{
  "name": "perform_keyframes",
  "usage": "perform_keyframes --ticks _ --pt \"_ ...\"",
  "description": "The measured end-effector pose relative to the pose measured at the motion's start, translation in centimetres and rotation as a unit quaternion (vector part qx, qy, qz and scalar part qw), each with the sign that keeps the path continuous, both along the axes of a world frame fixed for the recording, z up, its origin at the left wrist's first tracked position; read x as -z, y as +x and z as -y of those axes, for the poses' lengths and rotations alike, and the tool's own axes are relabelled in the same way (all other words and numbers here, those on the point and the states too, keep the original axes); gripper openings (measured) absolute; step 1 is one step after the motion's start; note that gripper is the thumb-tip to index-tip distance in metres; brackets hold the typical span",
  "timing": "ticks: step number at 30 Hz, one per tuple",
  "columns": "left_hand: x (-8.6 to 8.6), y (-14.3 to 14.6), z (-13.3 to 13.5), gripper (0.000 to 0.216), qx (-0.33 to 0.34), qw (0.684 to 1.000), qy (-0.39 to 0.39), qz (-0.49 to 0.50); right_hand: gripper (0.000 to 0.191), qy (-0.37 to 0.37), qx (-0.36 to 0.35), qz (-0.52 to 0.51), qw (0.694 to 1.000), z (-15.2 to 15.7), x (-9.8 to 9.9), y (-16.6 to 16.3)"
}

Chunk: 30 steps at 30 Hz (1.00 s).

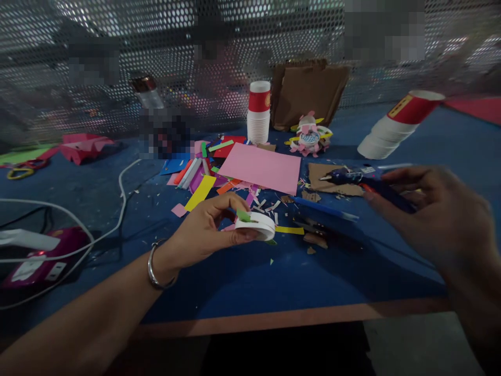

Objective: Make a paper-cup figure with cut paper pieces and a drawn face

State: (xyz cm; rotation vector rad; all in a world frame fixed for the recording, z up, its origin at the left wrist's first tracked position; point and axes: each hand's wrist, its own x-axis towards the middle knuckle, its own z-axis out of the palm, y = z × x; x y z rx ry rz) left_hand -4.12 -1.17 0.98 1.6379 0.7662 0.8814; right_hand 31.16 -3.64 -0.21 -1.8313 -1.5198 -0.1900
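Note:
My left hand (209,224) holds a white paper cup (256,225) on its side just above the blue table (242,282); a small green paper strip sticks to the cup's rim. My right hand (438,214), blurred, grips a dark blue glue gun (371,184) whose nozzle points left over a scrap of brown cardboard (332,180). A pink paper sheet (261,167) lies beyond the cup. Coloured paper strips (199,177) lie scattered to its left.
Two stacks of red-and-white cups stand at the back, one upright (259,112), one leaning (399,125). A decorated cup (310,137), a brown paper bag (307,94), white cables (121,193), a pink device (39,258) and scissors (19,169) lie around. Perforated mesh closes the back.

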Motion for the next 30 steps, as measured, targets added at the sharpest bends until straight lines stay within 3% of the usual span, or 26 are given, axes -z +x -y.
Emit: perform_keyframes --ticks 7,11,17,30 --pt "-0.2 0.2 0.2 0.024 0.001 0.999 0.031 -0.030 0.032 0.129 -0.140 0.069 0.979 2.5 -1.1 -4.3" --pt "-0.2 0.2 0.2 0.023 -0.004 1.000 0.022 -0.022 0.027 0.156 -0.194 0.087 0.965 2.8 -1.7 -5.5" --pt "-0.1 0.2 0.1 0.024 -0.006 0.999 0.020 -0.034 0.032 0.175 -0.225 0.060 0.957 2.5 -1.6 -5.4" --pt "0.4 -0.2 -0.1 0.022 0.016 0.998 0.058 -0.035 0.026 0.213 -0.258 0.131 0.933 2.5 -2.1 -5.2"
